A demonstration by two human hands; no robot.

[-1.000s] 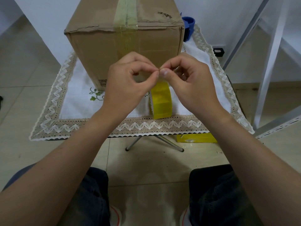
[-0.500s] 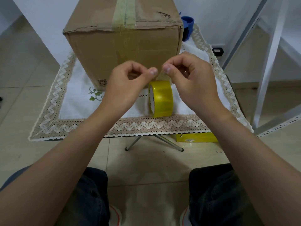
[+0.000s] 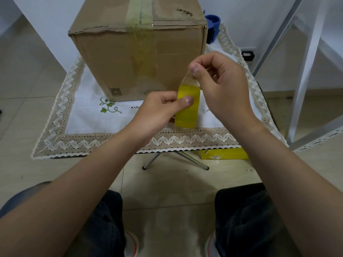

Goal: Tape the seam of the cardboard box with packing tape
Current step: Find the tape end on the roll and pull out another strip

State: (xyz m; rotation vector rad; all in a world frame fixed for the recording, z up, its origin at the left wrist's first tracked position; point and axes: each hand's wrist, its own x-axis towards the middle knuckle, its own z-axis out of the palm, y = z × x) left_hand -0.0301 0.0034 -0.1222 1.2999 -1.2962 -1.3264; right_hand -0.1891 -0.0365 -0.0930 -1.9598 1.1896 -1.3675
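A brown cardboard box stands on a small table, with a strip of yellowish tape over its top seam and down its front face. In front of the box, a yellow tape roll stands on edge near the table's front border. My left hand grips the roll, thumb pressed on its outer face. My right hand pinches the loose tape end and holds it a short way above the roll.
A white cloth with lace trim covers the folding table. A blue object sits behind the box at right. A yellow flat item lies on the tiled floor under the table. White metal frame legs stand at right.
My left hand has dropped from the tape end onto the roll and gripped it. My right hand has drawn the tape end up and right, away from the roll.
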